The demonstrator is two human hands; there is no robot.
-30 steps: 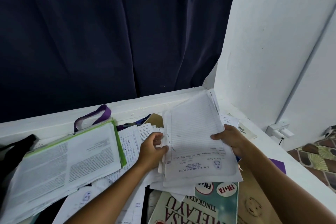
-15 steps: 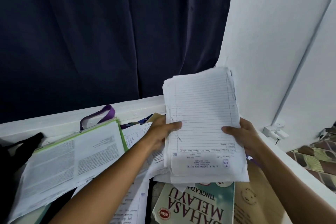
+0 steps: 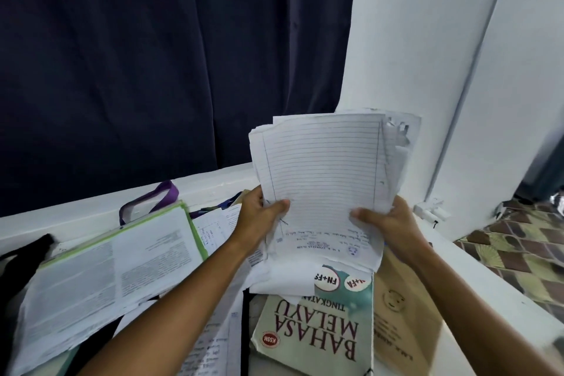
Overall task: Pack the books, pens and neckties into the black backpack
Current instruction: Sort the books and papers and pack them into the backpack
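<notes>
Here a loose sheaf of lined papers [image 3: 323,180] is held upright above the desk, pinched at both lower edges by left hand [image 3: 259,223] and right hand [image 3: 387,223] — light, floppy, likely to splay unless supported underneath.

Dark navy curtain [image 3: 152,70] behind, white wall [image 3: 427,39] right, white wall socket [image 3: 432,213] low on it, patterned floor [image 3: 518,247] far right.

- Lower half of the frame: the bench [image 3: 91,216] is crowded with an open book [image 3: 106,271], loose papers [image 3: 213,232] and a teal textbook [image 3: 317,323], leaving little bare surface.
- Centre: a raised paper stack [image 3: 323,180], held between both hands, blocks the middle.
- Upper left: open air before the dark curtain [image 3: 152,55].
- Right: a white wall [image 3: 412,39] closes that side.
</notes>
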